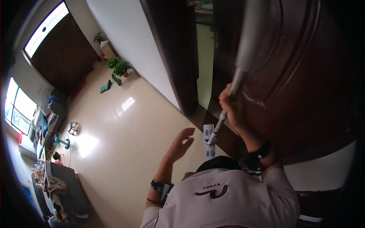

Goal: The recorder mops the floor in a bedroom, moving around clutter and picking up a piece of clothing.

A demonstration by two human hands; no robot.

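Observation:
My right hand (233, 108) is wrapped round the pole of a flat mop (218, 125), which slants up past me toward the top of the view. The mop's narrow white head (209, 152) with grey-blue patches lies on the tiled floor in front of my body, partly hidden by my clothing at its near end. Left of the mop head, my left hand (178, 146) hangs in the air, fingers stretched and thumb apart, touching nothing.
A dark red door (300, 95) stands close on my right, beside a doorway with a dark frame (171, 49). Along the left are a green fan (61, 141), a stool (73, 128) and a cluttered grey table (70, 190). Green slippers (106, 86) and a potted plant (121, 67) are farther off.

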